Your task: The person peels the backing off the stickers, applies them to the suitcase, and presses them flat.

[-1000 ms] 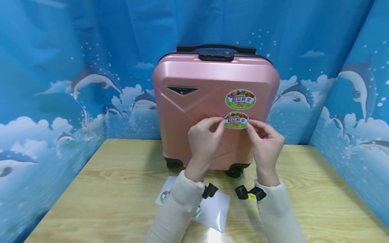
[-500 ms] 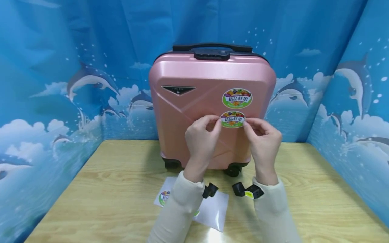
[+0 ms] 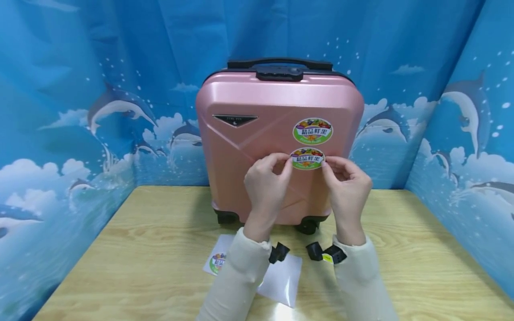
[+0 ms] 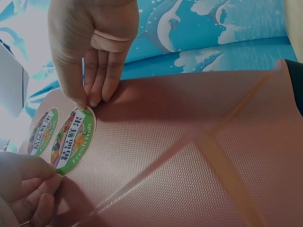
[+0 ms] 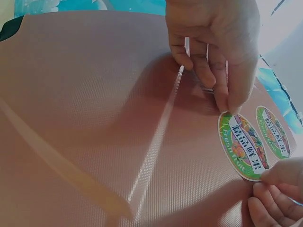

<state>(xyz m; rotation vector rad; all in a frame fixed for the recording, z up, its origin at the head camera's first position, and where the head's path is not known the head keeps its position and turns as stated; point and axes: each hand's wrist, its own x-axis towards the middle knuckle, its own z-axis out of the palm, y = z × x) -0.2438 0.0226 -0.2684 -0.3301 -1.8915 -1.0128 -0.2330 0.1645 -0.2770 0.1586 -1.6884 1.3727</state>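
A pink hard-shell suitcase point(image 3: 233, 178) stands upright on the table. An oval fruit sticker point(image 3: 307, 158) lies against its front, or very close to it; I cannot tell whether it is stuck flat. My left hand point(image 3: 267, 183) pinches the sticker's left end with thumb and forefinger, and at the right end my right hand point(image 3: 349, 185) pinches likewise. Just above, a matching oval sticker point(image 3: 312, 131) is on the shell. The left wrist view has the held sticker point(image 4: 73, 141) between both sets of fingertips; the right wrist view shows the same sticker point(image 5: 243, 146) from the opposite side.
On the wooden table point(image 3: 140, 258), a sheet with a fruit sticker point(image 3: 217, 263) and a glossy white sheet point(image 3: 283, 278) lie partly under the left forearm. A blue dolphin-print curtain point(image 3: 160, 67) surrounds the table. The suitcase has a black top handle point(image 3: 279, 62) and wheels point(image 3: 308, 226).
The head view has shifted slightly, so everything sits a little further left in it. Both hands and the held sticker keep the same place against the suitcase.
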